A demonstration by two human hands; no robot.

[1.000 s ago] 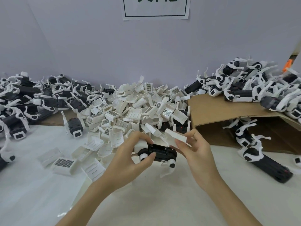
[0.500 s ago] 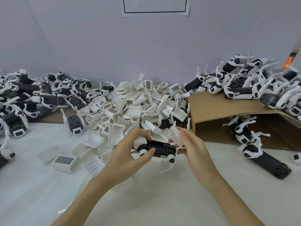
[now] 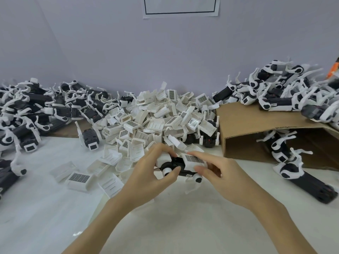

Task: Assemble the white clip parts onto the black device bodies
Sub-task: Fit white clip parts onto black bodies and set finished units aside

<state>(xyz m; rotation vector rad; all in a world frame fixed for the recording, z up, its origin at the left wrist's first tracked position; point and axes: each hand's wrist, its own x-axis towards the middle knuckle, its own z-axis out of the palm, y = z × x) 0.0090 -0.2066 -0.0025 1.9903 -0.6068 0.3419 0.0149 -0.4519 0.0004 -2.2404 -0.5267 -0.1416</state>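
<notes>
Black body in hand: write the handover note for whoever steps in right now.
Left hand: grips the black body by its left end, above the table.
Right hand: fingers pinch the white clip against the body's right part, grid side up.
Done: clip laid on the body; whether it has snapped home cannot be told.
Left: press it home, put the unit aside, take the next clip from the clip pile.
Bodies with white arms lie heaped far left and on the cardboard at right.
</notes>
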